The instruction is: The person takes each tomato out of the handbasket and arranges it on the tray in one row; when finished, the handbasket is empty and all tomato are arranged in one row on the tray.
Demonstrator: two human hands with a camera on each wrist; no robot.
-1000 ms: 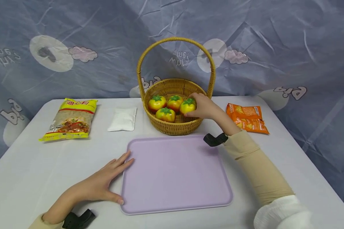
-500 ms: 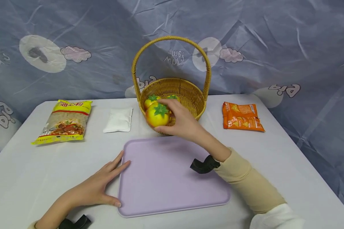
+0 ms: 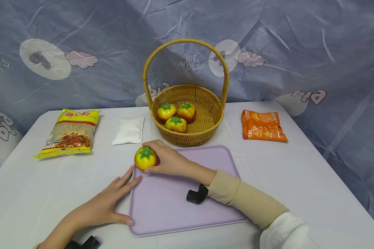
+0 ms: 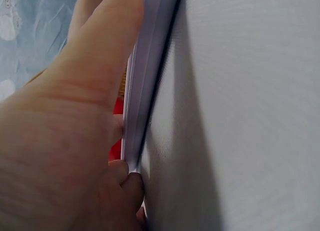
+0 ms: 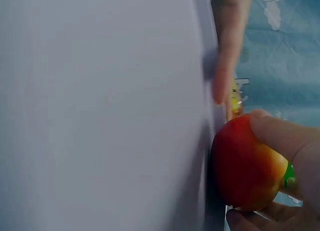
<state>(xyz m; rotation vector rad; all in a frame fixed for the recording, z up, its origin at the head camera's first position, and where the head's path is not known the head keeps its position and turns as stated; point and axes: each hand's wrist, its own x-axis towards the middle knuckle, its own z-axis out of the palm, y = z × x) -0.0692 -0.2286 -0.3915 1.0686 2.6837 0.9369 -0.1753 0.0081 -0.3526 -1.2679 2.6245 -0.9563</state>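
My right hand [image 3: 169,160] grips a yellow-and-red persimmon [image 3: 145,158] with a green leafy top, over the far left corner of the lilac tray [image 3: 180,204]. In the right wrist view the persimmon [image 5: 245,163] is close over the tray surface, thumb on one side and fingers on the other. My left hand [image 3: 103,205] lies at the tray's left edge, fingers spread and thumb touching the rim. The left wrist view shows its thumb along the tray's side [image 4: 142,76]. Behind the tray, a wicker basket [image 3: 205,129] holds three similar persimmons [image 3: 176,124].
A yellow-ended bag of pasta [image 3: 70,133] lies at the back left, with a white packet [image 3: 129,130] beside it. Orange snack packets [image 3: 264,126] lie right of the basket. The basket's tall handle [image 3: 184,40] arches up before a grey-blue printed cloth [image 3: 112,69].
My right hand has lifted one persimmon out of the basket and brought it left and nearer, over the tray's far left corner. My left hand stays at the tray's edge.
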